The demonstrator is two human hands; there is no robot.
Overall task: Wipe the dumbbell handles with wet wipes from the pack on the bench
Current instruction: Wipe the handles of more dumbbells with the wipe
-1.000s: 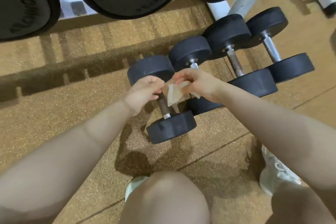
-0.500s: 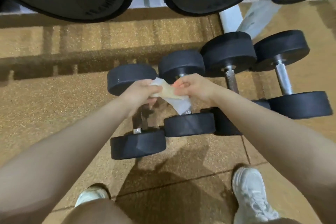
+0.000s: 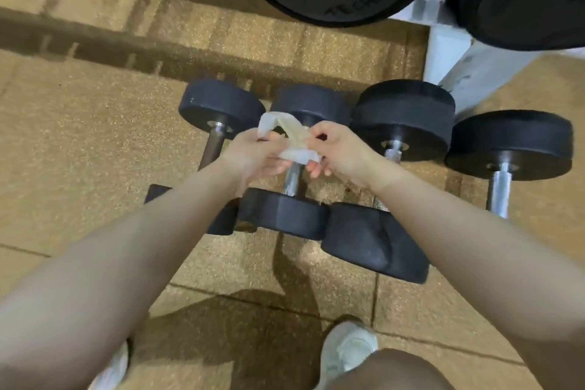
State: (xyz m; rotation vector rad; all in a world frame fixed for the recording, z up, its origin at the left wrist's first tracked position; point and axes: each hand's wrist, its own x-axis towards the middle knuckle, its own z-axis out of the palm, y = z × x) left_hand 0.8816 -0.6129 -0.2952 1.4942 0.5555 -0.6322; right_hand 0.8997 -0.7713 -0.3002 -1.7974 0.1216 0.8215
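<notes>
1. Four dumbbells lie side by side on the rubber floor [image 3: 79, 142]. The leftmost dumbbell [image 3: 218, 111] shows a dark handle, bare of any wipe.
2. The left hand [image 3: 253, 157] sits just above the second dumbbell [image 3: 292, 180], its fingers pinching one end of the wet wipe [image 3: 292, 141].
3. The wipe is bunched and stretched between the two hands, held over the second handle but not wrapped round it — whether it touches the metal cannot be told.
4. The right hand [image 3: 340, 150] pinches the other end with thumb and forefinger, the remaining fingers loosely curled below.
5. The step looks like refolding the wipe between handles; next it likely needs laying around the bar and gripping.
6. The third dumbbell [image 3: 403, 123] and fourth dumbbell [image 3: 506, 149] lie further right, handles uncovered.
7. No pack or bench is in view.
</notes>
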